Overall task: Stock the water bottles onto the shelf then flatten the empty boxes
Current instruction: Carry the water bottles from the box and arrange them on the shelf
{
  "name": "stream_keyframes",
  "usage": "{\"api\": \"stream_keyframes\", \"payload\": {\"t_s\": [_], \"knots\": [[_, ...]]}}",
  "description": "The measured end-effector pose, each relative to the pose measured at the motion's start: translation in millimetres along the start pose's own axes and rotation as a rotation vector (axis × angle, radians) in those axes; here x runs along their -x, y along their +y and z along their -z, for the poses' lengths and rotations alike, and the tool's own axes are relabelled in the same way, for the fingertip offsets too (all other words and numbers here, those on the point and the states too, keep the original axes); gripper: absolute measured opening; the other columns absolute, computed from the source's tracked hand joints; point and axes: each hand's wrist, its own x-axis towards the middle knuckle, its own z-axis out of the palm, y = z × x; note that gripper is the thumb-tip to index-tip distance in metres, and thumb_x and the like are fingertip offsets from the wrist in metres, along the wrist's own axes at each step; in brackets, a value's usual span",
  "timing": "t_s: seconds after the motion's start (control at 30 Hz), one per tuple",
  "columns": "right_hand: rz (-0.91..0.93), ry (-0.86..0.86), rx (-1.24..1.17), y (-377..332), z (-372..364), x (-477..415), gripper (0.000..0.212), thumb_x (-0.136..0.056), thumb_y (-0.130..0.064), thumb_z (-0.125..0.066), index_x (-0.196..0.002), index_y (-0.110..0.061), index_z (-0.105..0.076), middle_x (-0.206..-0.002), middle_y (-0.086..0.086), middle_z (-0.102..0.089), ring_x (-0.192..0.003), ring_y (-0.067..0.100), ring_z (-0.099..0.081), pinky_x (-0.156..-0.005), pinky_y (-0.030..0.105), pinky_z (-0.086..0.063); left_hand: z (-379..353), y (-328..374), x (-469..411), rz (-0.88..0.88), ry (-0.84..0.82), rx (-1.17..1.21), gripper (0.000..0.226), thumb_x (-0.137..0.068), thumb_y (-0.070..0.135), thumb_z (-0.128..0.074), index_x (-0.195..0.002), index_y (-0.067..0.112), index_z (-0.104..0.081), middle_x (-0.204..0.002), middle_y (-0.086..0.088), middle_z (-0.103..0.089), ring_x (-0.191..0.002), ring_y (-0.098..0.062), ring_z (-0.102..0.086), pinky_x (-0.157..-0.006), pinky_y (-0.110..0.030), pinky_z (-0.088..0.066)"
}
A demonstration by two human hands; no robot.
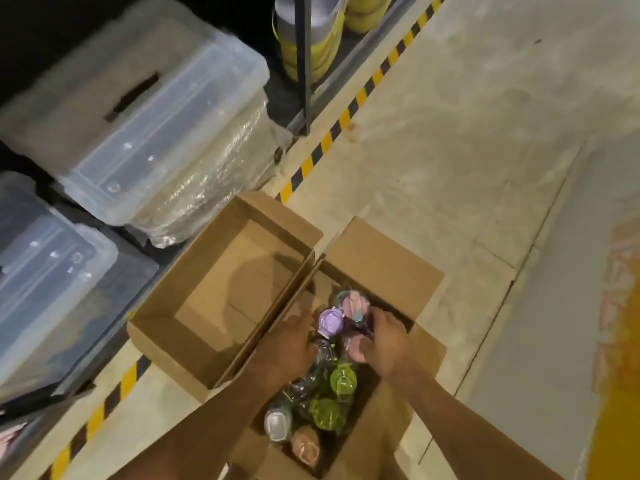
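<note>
Two open cardboard boxes stand side by side on the floor. The left box (pixel 194 327) is empty. The right box (pixel 388 268) holds several wrapped water bottles with coloured lids: a purple one (pixel 330 322), a pink one (pixel 353 303), a green one (pixel 343 377), a grey one (pixel 277 422). My left hand (pixel 287 344) reaches into the right box beside the purple-lidded bottle, its fingers hidden among the bottles. My right hand (pixel 384 337) curls its fingers round a pink-topped bottle (pixel 358 348) near the box's middle.
Clear plastic storage bins (pixel 138 126) sit on the low shelf at left, another bin (pixel 52 271) below them. A metal shelf post (pixel 304 64) stands beside yellow containers (pixel 318 46). Black-and-yellow hazard tape (pixel 349 109) runs along the concrete floor. A yellow painted patch (pixel 616 358) lies at right.
</note>
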Motion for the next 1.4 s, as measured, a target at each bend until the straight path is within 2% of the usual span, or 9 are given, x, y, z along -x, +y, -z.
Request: {"api": "stream_keyframes", "payload": {"t_s": [0.27,0.53,0.63,0.8,0.9,0.97,1.1,1.27,1.4], "knots": [[-0.01,0.031,0.352,31.1,-65.6,-120.1,0.069,-0.094,-0.045,-0.059,-0.152,-0.014,-0.036,-0.141,0.012,-0.053,-0.128,0.029,-0.053,-0.107,0.04,-0.04,-93.5,-17.2,-105.6,0.106,-0.011,0.029,0.071,-0.096,0.047,-0.059,-0.156,0.027,-0.027,-0.154,0.0,-0.04,-0.134,-0.026,-0.047,-0.104,-0.039,-0.046],[0.008,0.064,0.414,44.2,-85.6,-136.3,0.069,-0.094,-0.052,-0.053,-0.151,-0.016,-0.035,-0.143,0.008,-0.05,-0.131,0.027,-0.05,-0.106,0.042,-0.039,-124.5,0.0,-176.6,0.157,-0.205,-0.168,0.093,-0.101,0.061,-0.044,-0.164,0.02,0.01,-0.174,-0.005,0.003,-0.152,-0.038,-0.024,-0.115,-0.051,-0.034],[0.074,0.062,0.443,52.0,-87.3,-136.2,0.071,-0.098,-0.051,-0.05,-0.156,-0.016,-0.029,-0.15,0.006,-0.049,-0.137,0.025,-0.048,-0.111,0.041,-0.037,-133.4,2.8,-186.2,0.204,-0.213,-0.209,0.102,-0.097,0.072,-0.041,-0.163,0.018,0.016,-0.174,-0.009,0.008,-0.154,-0.042,-0.022,-0.117,-0.056,-0.032],[0.087,0.046,0.472,53.8,-92.6,-142.0,0.073,-0.096,-0.051,-0.052,-0.156,-0.014,-0.031,-0.147,0.004,-0.054,-0.132,0.023,-0.054,-0.109,0.039,-0.038,-135.1,-0.5,-191.7,0.25,-0.172,-0.171,0.113,-0.085,0.078,-0.057,-0.162,0.029,0.01,-0.172,-0.013,-0.009,-0.145,-0.043,-0.04,-0.107,-0.054,-0.045],[0.073,0.048,0.486,49.0,-96.5,-144.8,0.073,-0.096,-0.053,-0.048,-0.154,-0.012,-0.031,-0.144,0.005,-0.055,-0.129,0.024,-0.055,-0.109,0.04,-0.037,-135.4,-15.4,-189.7,0.251,-0.029,-0.077,0.092,-0.091,0.059,-0.065,-0.156,0.026,-0.01,-0.149,-0.01,-0.046,-0.125,-0.032,-0.059,-0.093,-0.044,-0.051],[0.066,0.056,0.509,45.0,-98.8,-146.9,0.073,-0.098,-0.055,-0.042,-0.154,-0.009,-0.03,-0.142,0.008,-0.055,-0.127,0.026,-0.055,-0.109,0.042,-0.036,-131.0,-25.7,-182.5,0.268,0.043,0.001,0.08,-0.092,0.052,-0.067,-0.15,0.023,-0.02,-0.139,-0.007,-0.055,-0.118,-0.029,-0.062,-0.09,-0.042,-0.053],[0.0,0.053,0.517,39.3,-102.6,-151.8,0.077,-0.098,-0.062,-0.036,-0.151,-0.007,-0.029,-0.139,0.011,-0.056,-0.125,0.03,-0.055,-0.105,0.046,-0.038,-115.4,-41.2,-150.7,0.288,0.128,0.117,0.075,-0.087,0.045,-0.078,-0.14,0.02,-0.031,-0.125,-0.008,-0.064,-0.111,-0.03,-0.067,-0.09,-0.037,-0.052],[-0.06,0.039,0.49,25.6,-109.3,-162.0,0.072,-0.091,-0.071,-0.045,-0.134,-0.014,-0.037,-0.126,0.009,-0.06,-0.113,0.028,-0.059,-0.1,0.046,-0.039,-92.3,-56.2,-101.9,0.177,0.247,0.202,0.08,-0.08,0.042,-0.084,-0.143,0.024,-0.038,-0.122,0.002,-0.065,-0.107,-0.023,-0.069,-0.093,-0.036,-0.056],[-0.099,0.05,0.437,16.7,-119.7,-169.5,0.072,-0.089,-0.062,-0.058,-0.135,-0.013,-0.033,-0.126,0.01,-0.06,-0.111,0.029,-0.063,-0.096,0.044,-0.044,-83.0,-67.0,-74.9,0.174,0.278,0.279,0.069,-0.073,0.041,-0.086,-0.129,0.032,-0.045,-0.117,0.009,-0.059,-0.097,-0.017,-0.068,-0.087,-0.039,-0.06]]}}
